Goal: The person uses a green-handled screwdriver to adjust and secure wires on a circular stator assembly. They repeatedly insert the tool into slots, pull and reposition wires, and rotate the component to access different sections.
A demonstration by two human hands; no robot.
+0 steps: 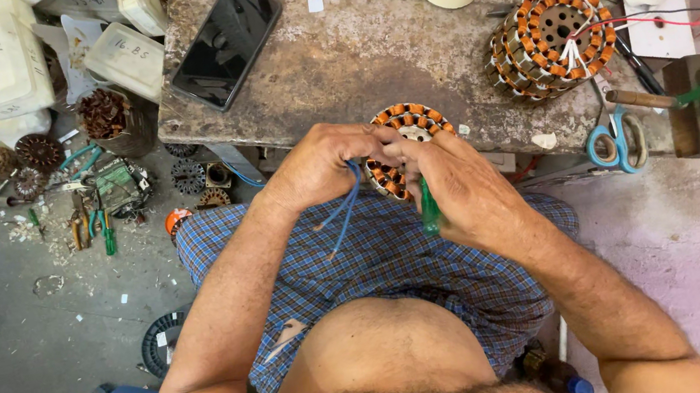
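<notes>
Both hands are meeting at the table (333, 64) edge: I am seeing the left hand (323, 166) pinching blue wires (343, 211) that are hanging below it, and the right hand (457, 187) gripping a green-handled tool (429, 208). Between their fingertips, touching both, a small copper-wound stator (400, 131) is sitting. Well apart, a larger stator (550, 39) is lying on the table, scissors (618, 143) near it.

stator (402, 149): orange coils | wires (343, 211): blue | tool handle (428, 209): green | shorts (394, 254): blue plaid
</notes>
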